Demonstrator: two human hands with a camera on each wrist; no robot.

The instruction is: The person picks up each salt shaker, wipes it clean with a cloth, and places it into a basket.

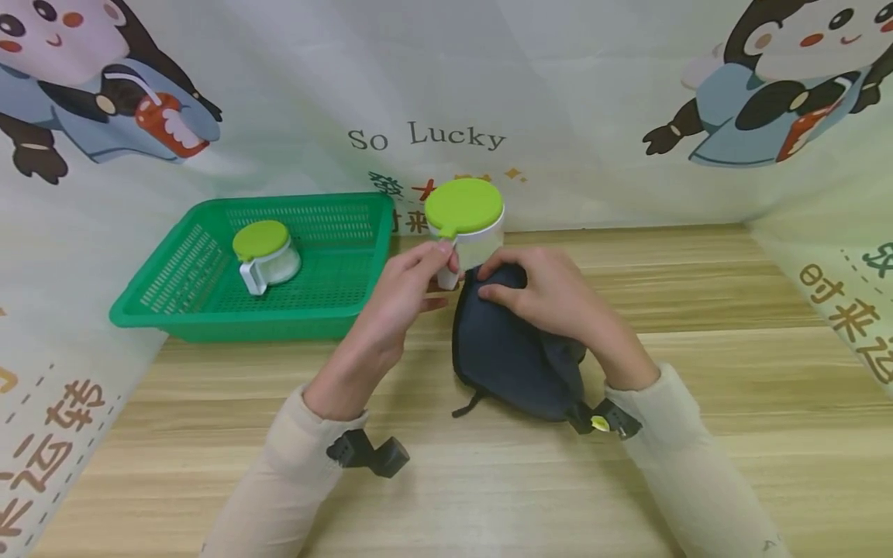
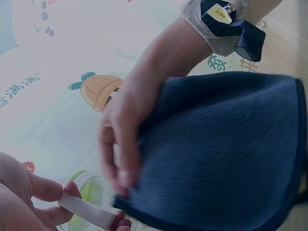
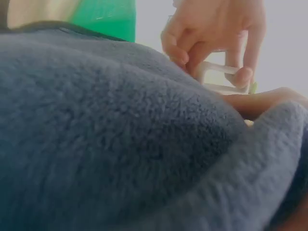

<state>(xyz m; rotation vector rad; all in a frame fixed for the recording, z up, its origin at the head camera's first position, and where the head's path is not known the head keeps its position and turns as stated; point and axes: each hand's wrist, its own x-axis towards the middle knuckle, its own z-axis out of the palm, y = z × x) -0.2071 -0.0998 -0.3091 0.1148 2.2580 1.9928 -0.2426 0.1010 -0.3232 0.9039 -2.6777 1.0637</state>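
In the head view my left hand (image 1: 408,291) grips the white handle (image 1: 447,273) of a clear jar (image 1: 481,246) with a lime green lid (image 1: 463,206), held upright above the table near the back. My right hand (image 1: 540,291) pinches the top edge of a dark blue-grey fleecy cloth (image 1: 512,349) right beside the jar; the cloth hangs down from the fingers, a small loop at its lower corner. The left wrist view shows the jar's handle (image 2: 89,211) between my left fingers, and the cloth (image 2: 221,149) spread from my right hand (image 2: 122,139).
A green plastic basket (image 1: 244,327) stands at the back left. Inside it sits a second lidded jar (image 1: 279,263) with a white handle. The wooden table (image 1: 446,496) is bounded by a printed backdrop (image 1: 579,116) behind and at the sides.
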